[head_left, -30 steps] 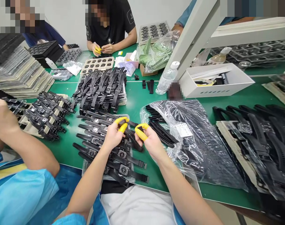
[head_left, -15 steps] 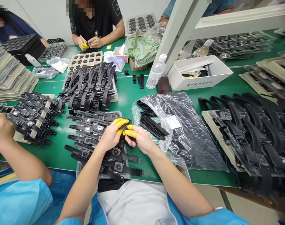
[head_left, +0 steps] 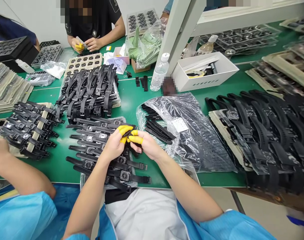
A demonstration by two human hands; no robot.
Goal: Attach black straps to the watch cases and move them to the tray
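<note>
My left hand [head_left: 117, 141] and my right hand [head_left: 145, 143] meet above the near tray of smartwatches, yellow finger cots on several fingertips. Pinched between them is a small black watch part [head_left: 127, 134], mostly covered by my fingers; whether it is a watch body or a strap piece I cannot make out. Below lie smartwatches [head_left: 125, 175] with black straps, backs up, in rows on a clear plastic tray [head_left: 83, 181]. Right of my hands, loose black watch straps [head_left: 159, 131] spill from an open clear plastic bag [head_left: 204, 143].
Stacked smartwatches [head_left: 92, 90] stand behind the near tray, and more [head_left: 264, 130] lie at right. A water bottle [head_left: 159, 71] and white box [head_left: 206, 71] stand by a white post [head_left: 175, 33]. A co-worker's arm [head_left: 19, 170] is at left; another person works across the table.
The camera view has shifted slightly, so most of the scene sits further left. My hands stay together on the black part. The person opposite now holds something whitish.
</note>
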